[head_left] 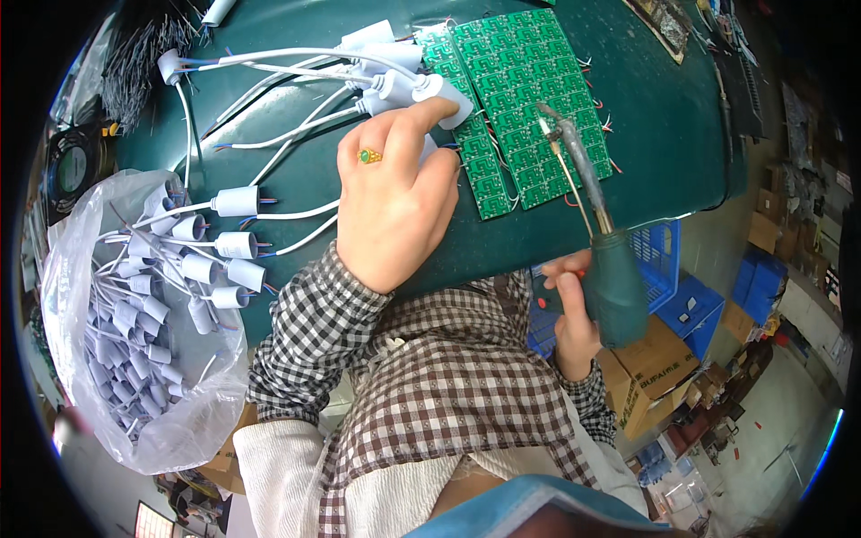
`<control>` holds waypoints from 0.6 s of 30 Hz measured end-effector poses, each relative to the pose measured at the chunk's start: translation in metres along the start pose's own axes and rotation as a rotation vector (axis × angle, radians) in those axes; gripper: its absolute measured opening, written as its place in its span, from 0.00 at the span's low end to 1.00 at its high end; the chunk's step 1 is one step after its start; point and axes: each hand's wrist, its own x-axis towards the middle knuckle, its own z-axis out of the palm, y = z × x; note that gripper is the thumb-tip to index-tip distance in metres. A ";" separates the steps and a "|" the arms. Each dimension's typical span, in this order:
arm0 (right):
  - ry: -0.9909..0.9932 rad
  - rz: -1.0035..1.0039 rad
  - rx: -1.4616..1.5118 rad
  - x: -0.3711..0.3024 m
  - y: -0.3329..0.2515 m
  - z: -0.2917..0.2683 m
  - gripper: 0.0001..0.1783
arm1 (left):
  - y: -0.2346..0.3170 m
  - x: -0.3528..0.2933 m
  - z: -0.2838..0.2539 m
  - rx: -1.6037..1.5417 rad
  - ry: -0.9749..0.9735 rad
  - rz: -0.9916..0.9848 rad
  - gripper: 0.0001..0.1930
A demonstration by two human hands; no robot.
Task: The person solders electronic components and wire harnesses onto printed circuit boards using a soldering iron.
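Left hand (395, 193), gold ring with green stone on one finger, pressed down on a white plastic cylindrical cap with white cable (446, 97), fingers clamping it against the left edge of the green panel of small circuit boards (516, 103). Right hand (574, 309) below that panel, off the edge of the dark green table (673, 117), fist clenched around the green-handled soldering iron (596, 229), metal tip raised over the panel's middle. More white capped cables (238, 202) spread left of the panel. Farther left, clear plastic bag (108, 314) stuffed with the same white parts.
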 end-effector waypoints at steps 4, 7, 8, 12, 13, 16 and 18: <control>-0.049 -0.002 0.035 -0.008 0.011 -0.010 0.14 | 0.002 0.000 -0.001 0.019 -0.007 0.003 0.10; -0.075 -0.037 0.091 -0.011 0.019 -0.013 0.27 | 0.003 0.003 -0.002 0.020 -0.041 -0.010 0.10; -0.056 -0.047 0.040 -0.014 0.019 -0.014 0.32 | 0.003 0.004 -0.001 0.019 -0.042 -0.009 0.10; -0.125 -0.120 -0.195 -0.019 0.024 -0.025 0.39 | 0.000 0.004 -0.001 0.014 -0.056 -0.025 0.09; -0.126 -0.120 -0.196 -0.020 0.026 -0.027 0.39 | 0.000 0.004 -0.001 0.006 -0.054 -0.026 0.09; -0.162 -0.121 -0.264 -0.023 0.027 -0.028 0.40 | 0.001 0.004 -0.001 0.023 -0.056 -0.022 0.09; -0.071 -0.021 -0.130 -0.025 0.023 -0.021 0.38 | 0.002 0.004 0.001 0.032 -0.056 -0.018 0.09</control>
